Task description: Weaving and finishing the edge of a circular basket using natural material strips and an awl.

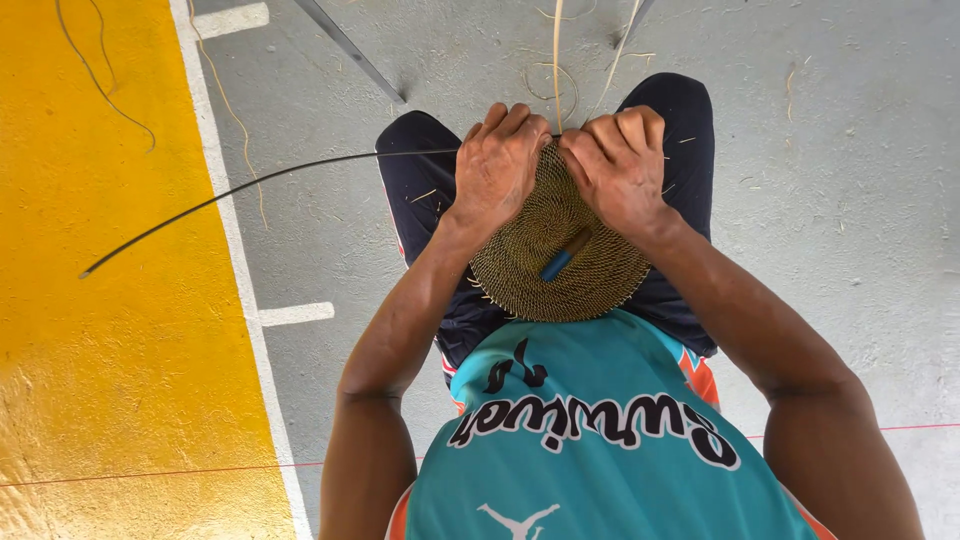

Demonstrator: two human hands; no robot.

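Down we look onto the grey concrete floor (850, 200), with a broad yellow painted band (110, 330) running along one side, edged by a white painted line (240, 270). The person sits on it in dark shorts (420, 190) and a teal sports shirt (600, 430), knees pointing away from the camera.

On the lap, there it is: a round, flat disc of tightly coiled tan fibre (555, 255), lying between the thighs, its near edge just above the shirt. Both hands are on its far rim. The left hand (497, 165) lies knuckles-up over the far left part of the disc, fingers curled and pressed close together, tips tucked over the edge. The right hand (620, 165) mirrors it on the far right part, fingers likewise bunched and bent down onto the rim. The two hands nearly meet at the top of the disc; what the fingertips pinch is hidden beneath them.

A long thin dark rod (250, 185) sweeps out from under the left hand in a curve across the floor onto the yellow. A pale straw-coloured strand (557, 60) rises straight away from between the hands. Smallest of all, a short blue cylindrical tool (557, 265) rests on the disc's middle, just below the right hand.
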